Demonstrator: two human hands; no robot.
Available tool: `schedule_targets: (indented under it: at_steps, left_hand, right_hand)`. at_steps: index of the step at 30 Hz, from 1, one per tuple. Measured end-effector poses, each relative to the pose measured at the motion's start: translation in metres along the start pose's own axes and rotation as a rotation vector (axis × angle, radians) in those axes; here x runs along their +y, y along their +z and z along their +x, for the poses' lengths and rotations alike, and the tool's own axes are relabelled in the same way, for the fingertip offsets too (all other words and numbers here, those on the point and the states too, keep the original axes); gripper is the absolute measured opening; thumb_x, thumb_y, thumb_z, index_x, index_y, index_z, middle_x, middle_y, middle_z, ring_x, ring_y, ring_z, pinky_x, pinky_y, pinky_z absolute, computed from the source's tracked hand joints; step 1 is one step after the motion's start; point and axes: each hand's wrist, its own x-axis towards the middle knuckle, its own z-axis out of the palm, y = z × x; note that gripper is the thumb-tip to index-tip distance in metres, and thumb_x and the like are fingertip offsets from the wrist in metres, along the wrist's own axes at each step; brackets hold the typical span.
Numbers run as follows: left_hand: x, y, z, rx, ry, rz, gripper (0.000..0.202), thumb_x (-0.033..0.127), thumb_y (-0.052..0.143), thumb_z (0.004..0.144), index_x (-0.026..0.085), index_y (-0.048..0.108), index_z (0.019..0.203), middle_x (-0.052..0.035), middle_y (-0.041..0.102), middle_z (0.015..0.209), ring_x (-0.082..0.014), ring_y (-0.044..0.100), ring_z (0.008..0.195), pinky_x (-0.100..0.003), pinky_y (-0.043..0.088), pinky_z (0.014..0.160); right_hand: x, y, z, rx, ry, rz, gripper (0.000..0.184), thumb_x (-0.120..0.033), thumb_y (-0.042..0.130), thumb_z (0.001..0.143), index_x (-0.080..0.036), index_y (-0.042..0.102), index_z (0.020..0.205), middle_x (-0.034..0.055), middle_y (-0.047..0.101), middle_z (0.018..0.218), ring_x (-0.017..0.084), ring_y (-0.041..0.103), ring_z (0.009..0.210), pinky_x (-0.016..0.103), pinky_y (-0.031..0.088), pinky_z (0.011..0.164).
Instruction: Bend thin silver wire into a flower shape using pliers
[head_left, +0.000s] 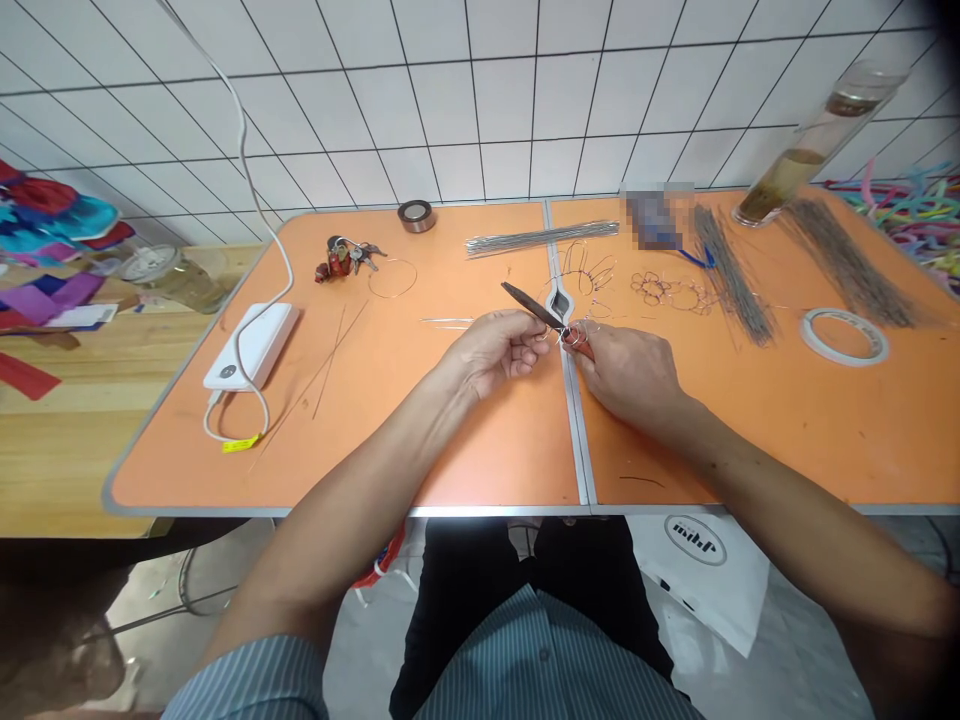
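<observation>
My right hand (634, 370) is closed around the red handle of a pair of pliers (534, 304), whose dark, tapered jaws point up and to the left. Beside the jaws, my left hand (501, 352) pinches a thin bent wire (553, 337); its loops run between the two hands, in front of the pliers' handle. Whether the jaws grip the wire is too small to tell. Just behind, wire bent into petal-like loops (589, 272) lies on the orange table (495, 450). More flower-shaped wire (651, 288) rests to the right.
A bundle of straight wires (541, 238) lies behind my hands; another bundle (731, 275) is to the right. Around them are a white tape ring (814, 330), dark tape roll (416, 215), keys (349, 257), a corded white power bank (251, 345) and a leaning clear container (821, 140).
</observation>
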Motion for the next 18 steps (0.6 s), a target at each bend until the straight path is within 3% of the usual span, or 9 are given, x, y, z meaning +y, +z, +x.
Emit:
schedule_targets:
  at_steps: [9, 14, 18]
  left_hand:
    - [-0.0014, -0.0020, 0.0014, 0.004, 0.024, 0.012, 0.008, 0.014, 0.073, 0.081, 0.014, 0.070, 0.074, -0.0025, 0.070, 0.062, -0.0068, 0.056, 0.043, -0.017, 0.042, 0.043]
    - [-0.0031, -0.0037, 0.0039, 0.012, 0.025, 0.021, 0.007, 0.015, 0.075, 0.080, 0.014, 0.071, 0.075, -0.0032, 0.071, 0.064, -0.0065, 0.056, 0.044, -0.017, 0.040, 0.043]
    - [-0.0019, -0.0010, 0.0017, 0.010, 0.027, 0.020, 0.006, 0.014, 0.075, 0.079, 0.014, 0.071, 0.076, -0.0035, 0.071, 0.063, -0.0070, 0.056, 0.044, -0.017, 0.040, 0.043]
  right_hand:
    - [-0.0007, 0.0002, -0.0003, -0.030, 0.015, 0.080, 0.033, -0.050, 0.053, 0.114, -0.024, 0.070, 0.104, 0.0119, 0.081, 0.104, 0.030, 0.069, 0.091, 0.037, 0.024, 0.065]
    - [0.0005, 0.0044, 0.0006, 0.004, 0.032, 0.157, 0.039, -0.056, 0.054, 0.112, -0.025, 0.064, 0.090, 0.0118, 0.077, 0.094, 0.032, 0.065, 0.099, 0.036, 0.029, 0.066]
    - [-0.0019, 0.0071, 0.0007, 0.022, 0.064, 0.271, 0.042, -0.060, 0.054, 0.110, -0.025, 0.063, 0.087, 0.0081, 0.075, 0.088, 0.027, 0.064, 0.083, 0.035, 0.029, 0.064]
